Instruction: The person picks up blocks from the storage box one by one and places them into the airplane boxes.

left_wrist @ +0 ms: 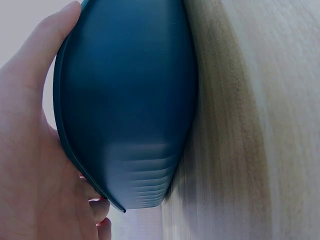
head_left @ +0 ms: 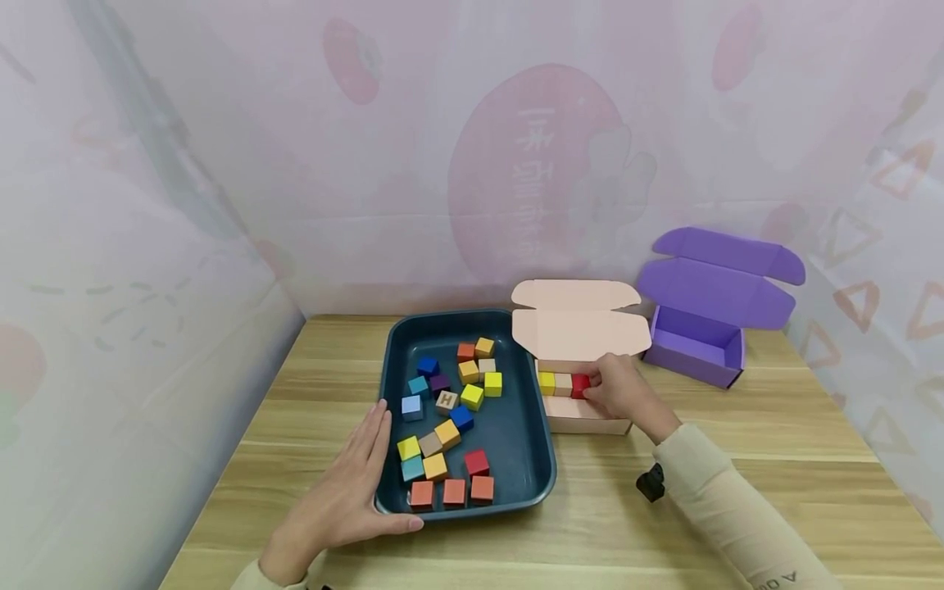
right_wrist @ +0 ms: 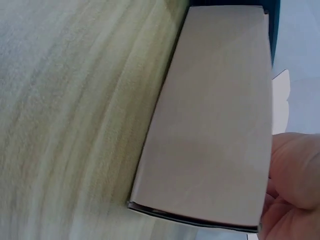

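A dark blue tray (head_left: pixel 516 459) holds several small cubes in red, orange, yellow, blue, purple and plain wood, one marked H. My left hand (head_left: pixel 342 483) rests along the tray's near left corner, fingers straight and thumb spread at the rim; in the left wrist view the hand (left_wrist: pixel 30 145) lies against the tray's outer wall (left_wrist: pixel 130 100). Inside the open peach box (head_left: pixel 590 424), a yellow cube (head_left: pixel 546 383), a wooden cube (head_left: pixel 563 384) and a red cube (head_left: pixel 580 386) stand in a row. The fingers of my right hand (head_left: pixel 623 389) pinch the red cube, their tips partly hidden.
An open purple box (head_left: pixel 693 356) stands at the back right, its lid raised. A small black object (head_left: pixel 651 483) lies near the right forearm. The peach box's raised lid (head_left: pixel 583 328) overlaps the tray's right rim in the head view. A printed cloth (head_left: pixel 413 164) hangs behind the wooden table (head_left: pixel 782 459).
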Action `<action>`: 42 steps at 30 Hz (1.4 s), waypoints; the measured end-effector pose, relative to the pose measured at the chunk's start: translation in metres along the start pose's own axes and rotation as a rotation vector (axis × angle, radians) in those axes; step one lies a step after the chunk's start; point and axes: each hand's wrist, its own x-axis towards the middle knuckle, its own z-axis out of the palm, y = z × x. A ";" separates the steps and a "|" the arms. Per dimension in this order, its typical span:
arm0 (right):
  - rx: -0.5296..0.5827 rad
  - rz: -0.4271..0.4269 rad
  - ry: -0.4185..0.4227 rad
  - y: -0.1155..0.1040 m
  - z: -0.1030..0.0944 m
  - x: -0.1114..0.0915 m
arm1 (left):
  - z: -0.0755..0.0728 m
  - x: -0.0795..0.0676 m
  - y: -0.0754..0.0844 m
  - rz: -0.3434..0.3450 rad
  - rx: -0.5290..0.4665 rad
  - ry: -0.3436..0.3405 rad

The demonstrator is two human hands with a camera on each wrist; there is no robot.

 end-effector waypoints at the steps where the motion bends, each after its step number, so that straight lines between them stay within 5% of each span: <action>1: 0.005 0.001 0.009 0.000 0.001 0.000 | 0.000 0.000 0.000 0.000 0.000 0.000; 22: -0.017 -0.056 0.052 -0.011 -0.008 -0.006 | 0.000 0.000 0.000 -0.001 0.003 -0.004; 29: 0.001 -0.167 0.062 -0.040 -0.029 -0.007 | -0.001 0.000 0.000 0.004 -0.002 0.007; 42: -0.012 -0.250 -0.091 -0.110 -0.048 0.008 | -0.001 0.000 -0.001 0.002 0.000 -0.002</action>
